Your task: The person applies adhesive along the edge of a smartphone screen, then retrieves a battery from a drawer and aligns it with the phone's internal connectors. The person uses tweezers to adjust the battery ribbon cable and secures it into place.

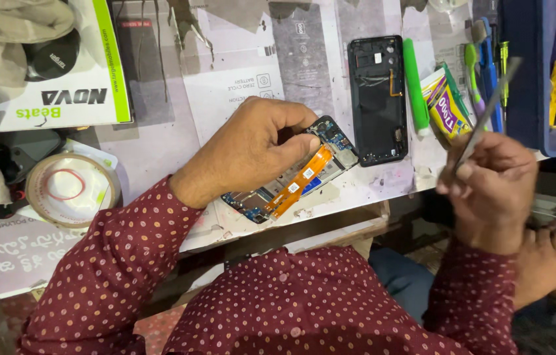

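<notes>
Fingers [294, 146] of left hand [252, 148]: curled down and clamped, thumb against fingertips, on the upper end of the opened phone [270, 196]. Phone lying slantwise at the near edge of the workbench [159, 144], inner side up, lower end pointing toward the sleeve.

Fingers of right hand [488, 190]: pinched shut on a thin metal tool [488, 108], probably tweezers, though too blurred to tell. Tool raised off to the side, tip up and well apart from the phone.

Judged as done: back cover [377, 98] already off and set flat on the bench just beyond the phone, dark and hollow, with a short orange strip along one side. Circuit boards laid bare at both ends of the phone.

Judged as left: orange flex cable [301, 181] still running the length of the body between the two boards, with no end visibly lifted. Boards still seated in the frame. No loose screws or removed parts to be made out beside the phone, so opening complete but inner work apparently at an early point.

Around the work: green marker-like stick [413, 85] just beside the back cover; yellow and purple glue tube [450, 108] next to it; green toothbrush [472, 72] and blue-handled tools further right. Roll of tape [71, 187] well to the left. Another hand [548, 263] low at the right edge, owner not visible, not touching the phone.
</notes>
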